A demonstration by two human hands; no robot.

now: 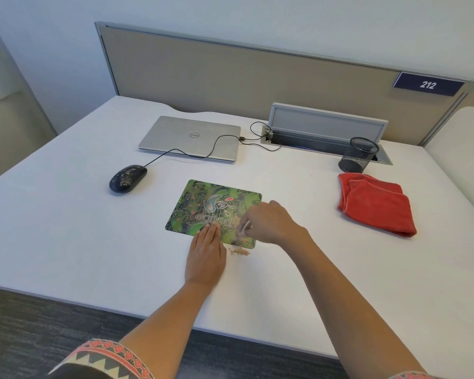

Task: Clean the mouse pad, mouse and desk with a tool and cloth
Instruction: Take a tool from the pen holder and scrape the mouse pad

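The white surface is carrying everything, backed by a beige partition. A closed silver laptop, showing the Dell logo on its lid, is sitting at the back, probably pushed clear of the cleaning. The red cloth is lying folded and untouched well to the right, seemingly waiting for the wiping step.

The mouse pad, green-patterned and reading "Logitech", is lying in the middle near the front edge. A black mesh pen cup is standing behind the cloth. The black mouse, speckled with pale grime, is resting off the pad to the left, its cable trailing across the laptop; it looks not yet cleaned.

The left hand is lying flat, its grip wide and fingers straight, with the fingertips pressing the pad's near edge, most likely pinning it against sliding. The right hand is hovering over the pad's near right corner, its grip pinching a slim white tool whose tip is touching the pad; blur is hiding the tool's exact form. A small heap of tan crumbs is sitting on the surface just beside that corner, so the debris appears to be getting worked off the pad towards the person.

A small blue sign on the partition is reading "212".
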